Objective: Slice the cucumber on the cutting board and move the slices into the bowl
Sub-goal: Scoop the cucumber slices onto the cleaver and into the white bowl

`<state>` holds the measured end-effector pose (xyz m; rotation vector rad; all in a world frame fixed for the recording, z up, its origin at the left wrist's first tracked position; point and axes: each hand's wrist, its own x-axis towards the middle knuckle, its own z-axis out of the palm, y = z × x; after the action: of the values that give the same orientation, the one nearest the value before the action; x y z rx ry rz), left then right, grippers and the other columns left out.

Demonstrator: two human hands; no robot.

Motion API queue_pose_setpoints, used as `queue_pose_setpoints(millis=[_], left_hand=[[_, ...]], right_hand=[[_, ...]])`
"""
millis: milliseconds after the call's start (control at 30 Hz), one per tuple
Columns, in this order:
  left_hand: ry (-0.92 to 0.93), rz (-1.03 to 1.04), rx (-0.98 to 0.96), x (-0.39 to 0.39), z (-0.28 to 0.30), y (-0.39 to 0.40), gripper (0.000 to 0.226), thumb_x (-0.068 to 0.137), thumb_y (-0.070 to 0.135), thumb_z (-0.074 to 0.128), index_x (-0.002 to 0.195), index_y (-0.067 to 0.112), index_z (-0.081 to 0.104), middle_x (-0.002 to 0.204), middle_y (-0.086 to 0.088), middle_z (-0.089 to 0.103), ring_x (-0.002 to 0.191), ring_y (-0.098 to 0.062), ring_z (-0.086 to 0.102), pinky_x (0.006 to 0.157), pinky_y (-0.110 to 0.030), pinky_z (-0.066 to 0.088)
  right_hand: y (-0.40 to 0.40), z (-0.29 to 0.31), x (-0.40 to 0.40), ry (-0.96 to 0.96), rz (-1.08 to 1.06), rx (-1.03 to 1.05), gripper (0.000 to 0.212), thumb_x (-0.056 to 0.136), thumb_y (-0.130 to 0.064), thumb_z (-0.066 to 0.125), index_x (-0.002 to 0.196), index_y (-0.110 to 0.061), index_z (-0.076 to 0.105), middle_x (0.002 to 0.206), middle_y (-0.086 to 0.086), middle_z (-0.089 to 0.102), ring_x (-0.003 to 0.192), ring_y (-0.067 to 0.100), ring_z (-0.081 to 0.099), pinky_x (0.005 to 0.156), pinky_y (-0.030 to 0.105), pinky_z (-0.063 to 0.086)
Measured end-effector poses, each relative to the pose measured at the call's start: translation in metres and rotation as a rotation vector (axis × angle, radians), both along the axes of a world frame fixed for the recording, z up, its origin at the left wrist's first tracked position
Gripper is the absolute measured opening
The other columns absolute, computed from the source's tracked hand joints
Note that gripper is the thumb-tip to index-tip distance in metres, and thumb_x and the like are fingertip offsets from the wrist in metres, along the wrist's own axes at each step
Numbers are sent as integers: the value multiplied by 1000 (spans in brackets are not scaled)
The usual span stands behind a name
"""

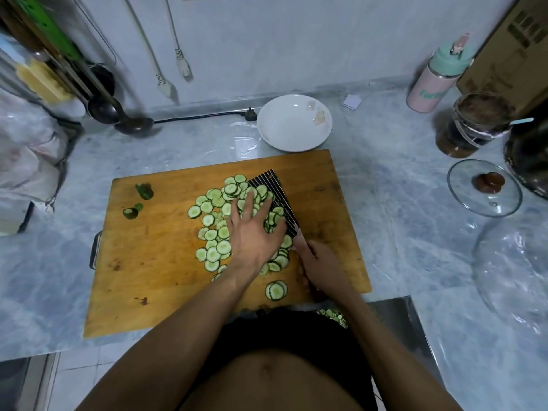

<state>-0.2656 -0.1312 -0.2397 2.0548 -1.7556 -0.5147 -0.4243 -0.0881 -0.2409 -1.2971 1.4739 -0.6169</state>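
Under the left hand [252, 232], which lies flat with fingers spread, sits the pile of cucumber slices [213, 229] on the cutting board [154, 262]. Right hand [321, 265] grips the knife [275, 194], blade just right of the fingers. Bowl [293, 123] sits beyond both hands, off the board

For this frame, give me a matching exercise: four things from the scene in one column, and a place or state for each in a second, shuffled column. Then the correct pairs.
Column 1
1. white bowl
2. left hand
3. right hand
4. glass lid

Column 2
A. grips the knife handle
B. lies on the counter, right of the cutting board
C. rests with straight fingers on the cucumber slices
D. empty, just beyond the board's far edge

Pairs: 1-D, 2-C, 3-A, 4-B
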Motion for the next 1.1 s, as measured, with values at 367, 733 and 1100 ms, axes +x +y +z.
queue_pose_setpoints(millis=[367, 733, 1100], left_hand=[[42, 0, -45, -7, 5, -11, 53, 86, 52, 51, 136, 34, 57, 156, 3, 33, 146, -31, 16, 119, -36, 7], [-11, -85, 2, -11, 29, -41, 51, 90, 49, 55, 139, 36, 52, 157, 4, 31, 147, -30, 11, 121, -46, 10], [-79, -242, -72, -37, 52, -161, 50, 88, 50, 54, 136, 34, 56, 152, 0, 40, 141, -31, 23, 117, -47, 18]], right_hand=[[3, 17, -1, -114, -72, 57, 47, 103, -46, 43, 73, -10, 50, 59, 8, 57, 44, 15, 54, 47, 27, 44], [-13, 44, 1, -161, -160, 131, 48, 102, -48, 44, 78, -7, 53, 60, 9, 55, 42, 17, 51, 44, 27, 43], [-106, 67, -12, -192, -331, 116, 45, 102, -46, 45, 81, -7, 56, 61, 9, 55, 42, 18, 50, 42, 26, 43]])
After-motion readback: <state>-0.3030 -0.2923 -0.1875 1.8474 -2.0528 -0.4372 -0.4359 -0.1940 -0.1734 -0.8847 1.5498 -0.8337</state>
